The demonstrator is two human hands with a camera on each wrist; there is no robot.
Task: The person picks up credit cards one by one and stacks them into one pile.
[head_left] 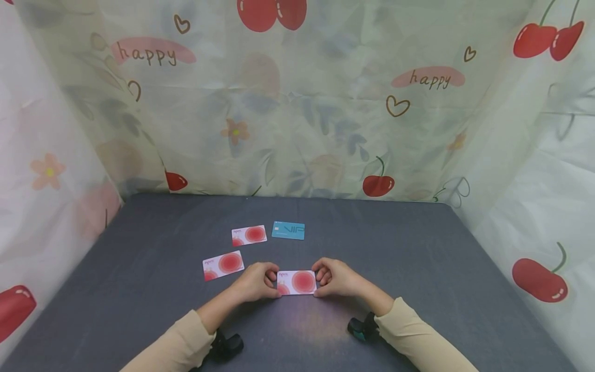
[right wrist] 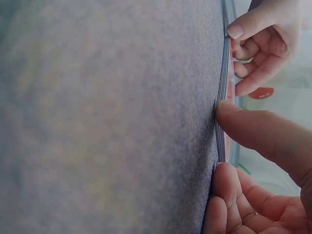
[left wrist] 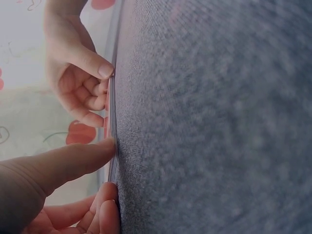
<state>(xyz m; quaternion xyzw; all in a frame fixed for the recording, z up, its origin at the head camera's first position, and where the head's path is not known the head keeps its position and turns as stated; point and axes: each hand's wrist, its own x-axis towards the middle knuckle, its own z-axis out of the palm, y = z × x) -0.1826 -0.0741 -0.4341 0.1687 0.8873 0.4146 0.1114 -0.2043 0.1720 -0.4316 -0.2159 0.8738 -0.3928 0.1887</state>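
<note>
A small stack of plastic cards [head_left: 296, 282] lies low over the dark table, its top card white-pink with red circles. My left hand [head_left: 256, 281] grips the stack's left end between thumb and curled fingers. At the opposite end, my right hand [head_left: 339, 278] holds it the same way. Both wrist views show the stack edge-on as several thin layers: the card edges [left wrist: 113, 100] run past the left thumb, and the layered edges [right wrist: 223, 87] pass under the right thumb, close against the cloth.
Two matching red-circle cards, one nearer [head_left: 223, 265] and one farther [head_left: 249, 235], lie flat to the left of the stack. Beyond it is a blue VIP card [head_left: 288, 231]. Printed curtains [head_left: 297, 139] rise at the back and sides of the dark table [head_left: 395, 237].
</note>
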